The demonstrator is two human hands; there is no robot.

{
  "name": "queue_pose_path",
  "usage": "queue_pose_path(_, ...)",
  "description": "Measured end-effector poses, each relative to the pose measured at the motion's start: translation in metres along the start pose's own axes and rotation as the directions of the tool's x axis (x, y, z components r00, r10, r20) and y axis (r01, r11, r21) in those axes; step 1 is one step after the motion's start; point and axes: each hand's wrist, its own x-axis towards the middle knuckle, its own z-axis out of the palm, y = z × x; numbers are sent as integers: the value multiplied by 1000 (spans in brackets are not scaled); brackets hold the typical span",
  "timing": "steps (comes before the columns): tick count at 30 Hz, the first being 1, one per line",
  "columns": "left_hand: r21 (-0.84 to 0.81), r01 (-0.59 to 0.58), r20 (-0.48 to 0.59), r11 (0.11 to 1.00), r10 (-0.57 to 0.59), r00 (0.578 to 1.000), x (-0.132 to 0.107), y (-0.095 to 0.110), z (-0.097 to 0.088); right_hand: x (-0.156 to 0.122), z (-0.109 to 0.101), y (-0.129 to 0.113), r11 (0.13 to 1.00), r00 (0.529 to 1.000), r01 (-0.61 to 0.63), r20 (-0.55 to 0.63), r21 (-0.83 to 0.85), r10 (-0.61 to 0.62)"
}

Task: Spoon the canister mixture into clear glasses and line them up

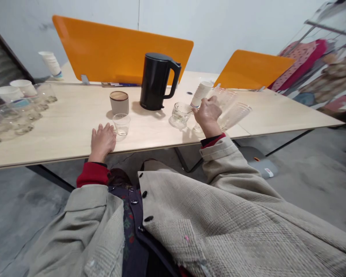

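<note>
My left hand rests flat on the wooden table near its front edge, fingers stretched out, just left of a small clear glass. My right hand is closed around a stack of clear plastic cups that lies tilted to the right above the table. Beside that hand sits a ribbed glass pitcher, and behind it a stack of white paper cups. A black electric kettle stands at the middle back, with a grey lidded jar to its left.
Several clear glasses and white paper cups crowd the table's left end. Two orange divider panels stand along the back. A clothes rack is at the far right. Grey concrete floor lies below.
</note>
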Motion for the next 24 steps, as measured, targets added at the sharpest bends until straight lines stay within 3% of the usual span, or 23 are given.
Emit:
queue_pose_path(7, -3, -8, -17, 1000, 8, 1000, -1, 1, -1, 13, 2, -4, 1000, 990, -2, 144, -31, 6)
queue_pose_path(16, -34, 4, -33, 999, -6, 999, 0, -1, 3, 19, 8, 2, 994, 1000, 23, -10, 104, -22)
queue_pose_path(24, -32, 6, -26, 999, -7, 1000, 0, 0, 2, 5, -9, -8, 997, 996, 69, 46, 41, -71)
